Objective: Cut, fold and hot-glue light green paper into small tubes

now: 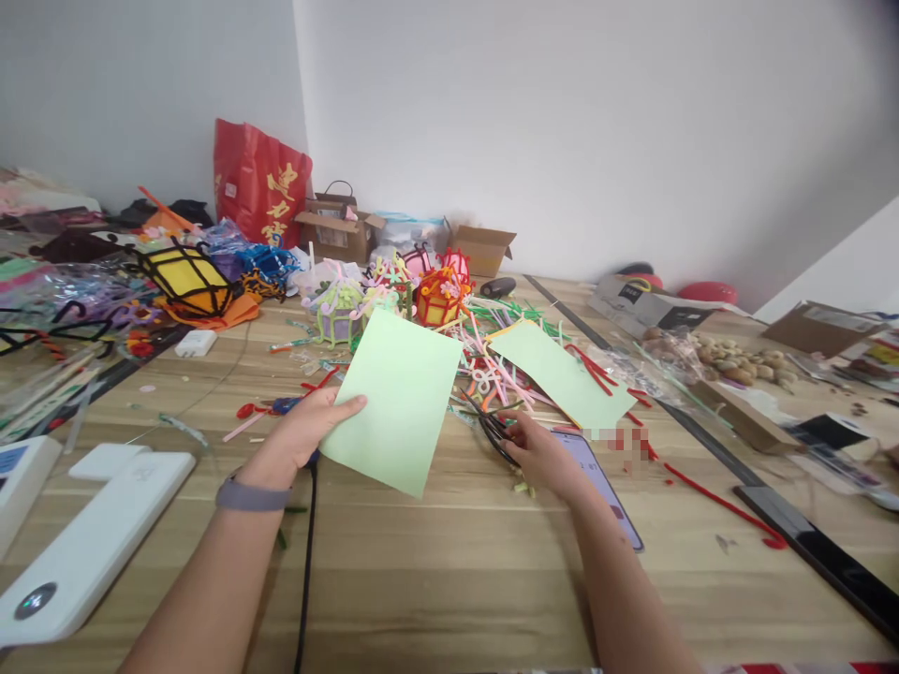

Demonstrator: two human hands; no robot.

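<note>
My left hand [324,421] pinches a pale green sheet of paper [397,402] by its left edge, thumb on top, tilted up above the table. A pair of dark-handled scissors [497,438] lies under my right hand [537,447], whose fingers are closed round the handles. The blades point away to the upper left, beside the sheet and apart from it. Further right a second pale green paper [566,374] rests on the tabletop. A phone [604,487] with a lit screen lies just right of my right hand, partly covered by the wrist.
Small pipe-cleaner lanterns [442,295] and loose pipe cleaners crowd the middle back. A yellow and black lantern [186,281] stands at the left. A white device [105,534] lies front left, near a black cable [307,562]. A red bag [259,183] and cardboard boxes [481,251] line the wall.
</note>
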